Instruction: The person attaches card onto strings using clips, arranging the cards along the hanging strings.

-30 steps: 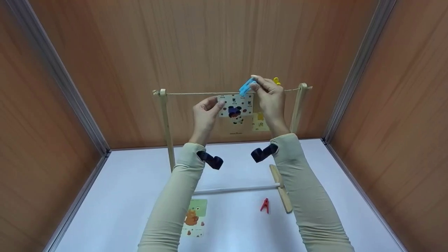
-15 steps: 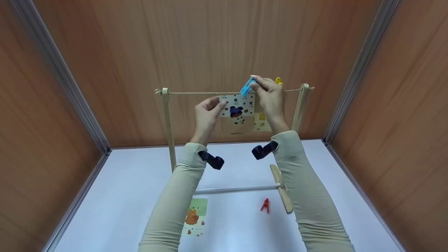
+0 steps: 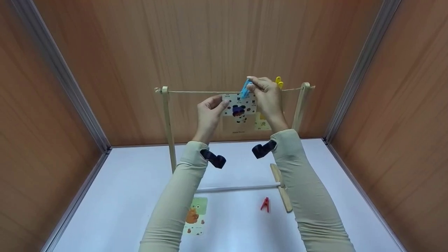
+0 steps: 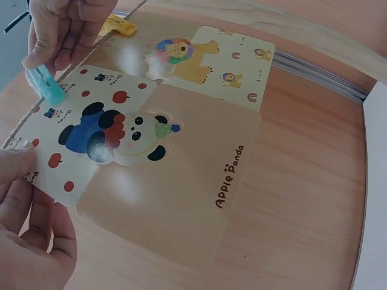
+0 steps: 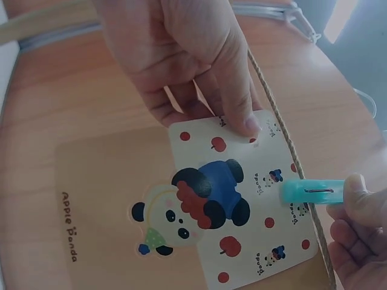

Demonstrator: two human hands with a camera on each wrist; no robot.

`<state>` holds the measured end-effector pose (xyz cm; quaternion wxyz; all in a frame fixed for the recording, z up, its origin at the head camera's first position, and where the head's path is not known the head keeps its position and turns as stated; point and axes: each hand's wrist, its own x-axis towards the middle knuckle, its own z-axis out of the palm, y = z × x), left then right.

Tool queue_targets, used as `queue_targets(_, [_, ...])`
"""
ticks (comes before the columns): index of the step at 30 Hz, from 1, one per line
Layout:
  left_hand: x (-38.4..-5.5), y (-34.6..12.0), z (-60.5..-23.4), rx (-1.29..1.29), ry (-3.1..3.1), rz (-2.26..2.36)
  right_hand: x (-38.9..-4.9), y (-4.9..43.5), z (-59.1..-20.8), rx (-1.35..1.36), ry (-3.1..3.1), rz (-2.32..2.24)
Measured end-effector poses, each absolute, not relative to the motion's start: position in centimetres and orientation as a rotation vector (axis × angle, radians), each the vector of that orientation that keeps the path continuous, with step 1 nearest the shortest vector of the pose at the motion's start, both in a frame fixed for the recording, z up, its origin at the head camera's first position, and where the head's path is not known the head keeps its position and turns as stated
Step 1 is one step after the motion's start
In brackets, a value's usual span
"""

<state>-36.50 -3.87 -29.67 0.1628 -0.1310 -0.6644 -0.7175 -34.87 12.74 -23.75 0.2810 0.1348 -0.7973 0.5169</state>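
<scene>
A panda card (image 4: pixel 181 199) with apple dots hangs along a thin rope (image 3: pixel 199 92). My left hand (image 3: pixel 210 112) pinches its upper left corner between thumb and fingers. My right hand (image 3: pixel 267 98) pinches the handle end of a blue clothespin (image 5: pixel 311 191) whose jaws lie over the rope and the card's top edge. Beside it on the right hangs a lion card (image 4: pixel 233 66), partly behind my right hand in the head view. Above that card sits a yellow clothespin (image 3: pixel 279 82) on the rope.
Two wooden posts (image 3: pixel 168 129) hold the rope, with a white rod (image 3: pixel 238 188) low between them. A red clothespin (image 3: pixel 265 204) and a bear card (image 3: pixel 196 215), partly under my left sleeve, lie on the white table (image 3: pixel 122 203). Wood panels enclose the space.
The blue clothespin has tipped more upright and come lower over the card's top edge. Both hands and the panda card have shifted slightly right in the head view.
</scene>
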Motion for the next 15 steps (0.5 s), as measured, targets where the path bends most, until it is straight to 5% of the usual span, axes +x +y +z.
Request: queue_targets(15, [-36.44,-3.58,-29.86,-0.396,-1.879,-2.055,-34.85,12.85,-23.59,0.435,-2.221,1.193])
